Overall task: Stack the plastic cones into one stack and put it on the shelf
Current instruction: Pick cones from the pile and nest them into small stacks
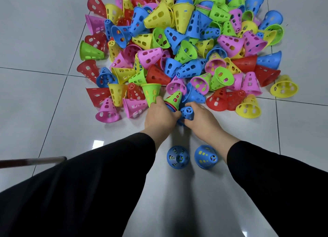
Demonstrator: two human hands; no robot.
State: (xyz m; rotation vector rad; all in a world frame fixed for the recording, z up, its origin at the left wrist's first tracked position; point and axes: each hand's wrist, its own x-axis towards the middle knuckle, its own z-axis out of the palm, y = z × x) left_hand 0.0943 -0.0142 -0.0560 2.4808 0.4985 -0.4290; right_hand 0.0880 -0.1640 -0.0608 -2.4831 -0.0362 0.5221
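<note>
A white tiled floor (44, 41) carries a wide heap of plastic cones (181, 46) spreading beyond both hands, in red, yellow, green, blue and pink. Each cone is a short tapered shell pierced with oval and oblong holes, with a spoked ring at its narrow end. They lie tumbled, long axes pointing every way, some on their sides, some upright.

Two black sleeves reach forward. The left hand (159, 116) and right hand (202, 119) meet at the heap's near edge, both closed around a blue cone (187, 113) whose spoked tip tilts up toward the camera. Just beyond the left fingers lies a green cone (174, 98), tip pointing away.

Behind the right wrist, two blue cone stacks (178, 157) (205, 156) stand upright, with yellow showing through their holes.
</note>
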